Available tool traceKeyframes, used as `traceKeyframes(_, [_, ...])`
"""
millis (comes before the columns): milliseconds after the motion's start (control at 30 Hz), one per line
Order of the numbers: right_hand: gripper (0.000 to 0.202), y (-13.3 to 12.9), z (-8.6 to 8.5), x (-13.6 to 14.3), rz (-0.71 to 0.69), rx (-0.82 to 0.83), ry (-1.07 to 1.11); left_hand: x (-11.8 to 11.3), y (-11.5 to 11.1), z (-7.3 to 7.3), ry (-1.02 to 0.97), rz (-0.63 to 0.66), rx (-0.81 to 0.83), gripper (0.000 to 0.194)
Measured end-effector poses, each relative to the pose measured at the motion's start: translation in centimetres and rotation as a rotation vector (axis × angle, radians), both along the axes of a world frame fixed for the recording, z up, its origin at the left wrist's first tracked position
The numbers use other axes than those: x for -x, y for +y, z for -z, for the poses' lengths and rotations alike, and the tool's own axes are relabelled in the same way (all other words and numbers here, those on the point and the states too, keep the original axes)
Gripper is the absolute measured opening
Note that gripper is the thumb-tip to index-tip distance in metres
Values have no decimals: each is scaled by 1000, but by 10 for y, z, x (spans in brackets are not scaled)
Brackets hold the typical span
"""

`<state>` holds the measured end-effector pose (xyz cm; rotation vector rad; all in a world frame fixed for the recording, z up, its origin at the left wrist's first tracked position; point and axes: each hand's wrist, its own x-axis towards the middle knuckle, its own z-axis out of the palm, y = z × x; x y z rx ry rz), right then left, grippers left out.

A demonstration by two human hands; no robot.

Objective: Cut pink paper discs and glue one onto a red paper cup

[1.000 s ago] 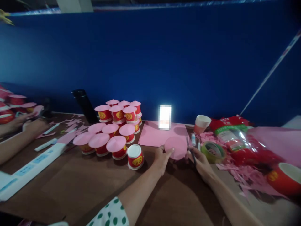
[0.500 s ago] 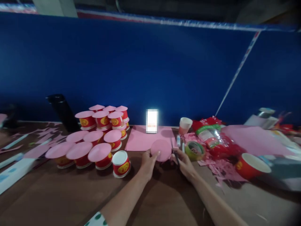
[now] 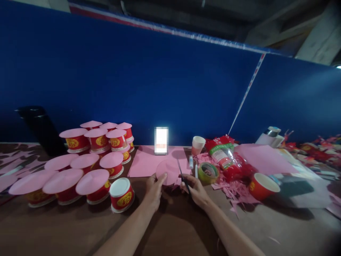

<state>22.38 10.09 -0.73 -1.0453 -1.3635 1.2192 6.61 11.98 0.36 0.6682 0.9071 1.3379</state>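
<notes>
My left hand pinches the lower left edge of a round pink paper disc, thumb on top. My right hand is closed around the dark handles of a pair of scissors, whose blades point up and away beside the disc's right edge. Behind the disc lie pink paper sheets. To the left, red paper cups topped with shallow pink cones stand in rows and stacks. One upside-down red cup without a cone stands nearest my left hand.
A lit phone leans on the blue partition. Right of my hands are a tape roll, a pale cup, a red plastic bag, pink scraps and a red cup. A black bottle stands far left.
The view has swung right, so things sit further left in it. My hands still hold the disc and the scissors; the blades now show more clearly beside the disc.
</notes>
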Motion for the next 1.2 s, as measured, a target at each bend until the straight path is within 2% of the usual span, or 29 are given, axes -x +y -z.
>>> traceKeyframes(233, [44,-1,-1,1,26,36,8,1,1,2,-8,18,-32,35])
traceKeyframes(500, [41,-1,-3,1,29,1,-36,1,2,9,52,20,-25,37])
traceKeyframes(900, [40,-2,-6,1,20,-19,-43,1,3,8,50,-10,-11,38])
traceKeyframes(1200, [46,-2,-5,2,31,16,-29,0,4,10,39,-17,-23,39])
